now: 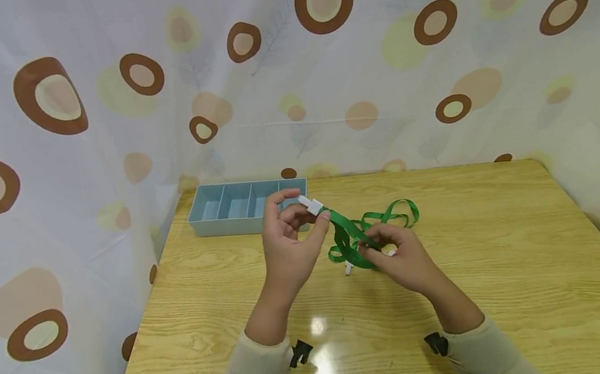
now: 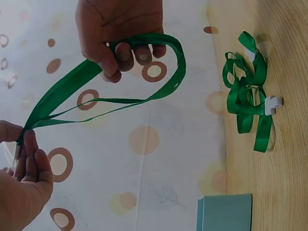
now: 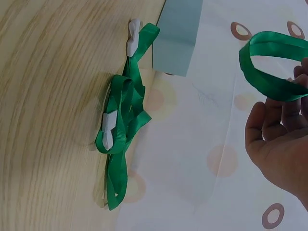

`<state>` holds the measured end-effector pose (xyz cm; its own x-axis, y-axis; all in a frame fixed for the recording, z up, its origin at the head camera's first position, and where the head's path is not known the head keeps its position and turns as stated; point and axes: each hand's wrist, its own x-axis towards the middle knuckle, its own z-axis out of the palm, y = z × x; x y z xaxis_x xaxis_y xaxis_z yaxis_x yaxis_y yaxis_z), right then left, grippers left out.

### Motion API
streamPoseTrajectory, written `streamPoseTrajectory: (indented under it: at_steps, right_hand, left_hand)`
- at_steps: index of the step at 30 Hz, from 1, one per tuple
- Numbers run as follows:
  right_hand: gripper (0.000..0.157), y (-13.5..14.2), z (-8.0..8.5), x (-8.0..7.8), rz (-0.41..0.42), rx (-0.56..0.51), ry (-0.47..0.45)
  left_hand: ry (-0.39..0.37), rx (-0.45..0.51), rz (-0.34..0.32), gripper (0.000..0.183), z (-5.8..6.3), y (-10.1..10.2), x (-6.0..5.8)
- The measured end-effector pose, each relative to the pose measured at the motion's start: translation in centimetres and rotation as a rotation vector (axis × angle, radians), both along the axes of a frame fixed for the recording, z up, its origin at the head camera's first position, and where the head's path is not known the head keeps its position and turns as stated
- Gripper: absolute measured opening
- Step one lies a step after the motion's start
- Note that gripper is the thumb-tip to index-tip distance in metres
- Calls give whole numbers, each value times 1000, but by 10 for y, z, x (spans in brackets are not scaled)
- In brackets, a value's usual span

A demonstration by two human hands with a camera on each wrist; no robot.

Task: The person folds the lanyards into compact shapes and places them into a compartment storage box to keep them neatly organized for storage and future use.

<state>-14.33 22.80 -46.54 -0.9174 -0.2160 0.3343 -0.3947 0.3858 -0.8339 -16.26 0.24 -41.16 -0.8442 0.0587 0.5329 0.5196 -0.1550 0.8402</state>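
A green ribbon lanyard (image 1: 346,222) with a white plastic clip (image 1: 314,206) is held up above the table. My left hand (image 1: 292,245) pinches its ribbon just below the clip between thumb and fingers, and the index finger reaches up beside the clip's tip. In my right hand (image 1: 404,255), curled fingers hold the ribbon's loop, which hangs in a bend in the left wrist view. Beneath the hands, more green lanyards (image 2: 246,98) lie in a loose heap on the wood, with white clips (image 3: 109,127) among the folds.
A blue tray (image 1: 228,227) with several compartments stands at the back left of the wooden table (image 1: 503,261), partly behind my left hand. A patterned curtain (image 1: 377,82) hangs along the back and sides. Black buckles (image 1: 301,352) show at both cuffs.
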Motion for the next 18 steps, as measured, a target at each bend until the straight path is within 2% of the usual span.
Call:
streamPoseTrajectory:
  at_steps: [6, 12, 15, 18]
  right_hand:
    - [7, 4, -6, 1, -16, 16, -18]
    - [11, 11, -11, 5, -106, 65, -27]
    - [15, 14, -13, 6, -124, 85, -1]
    - [24, 16, -15, 7, -111, 78, 65]
  left_hand:
    - [-12, 25, 36, 49, -1, -5, -2]
    - [-13, 47, 69, 49, -3, -11, -5]
    - [-1, 54, 77, 49, -5, -14, -6]
    - [6, 59, 86, 49, -6, -17, -8]
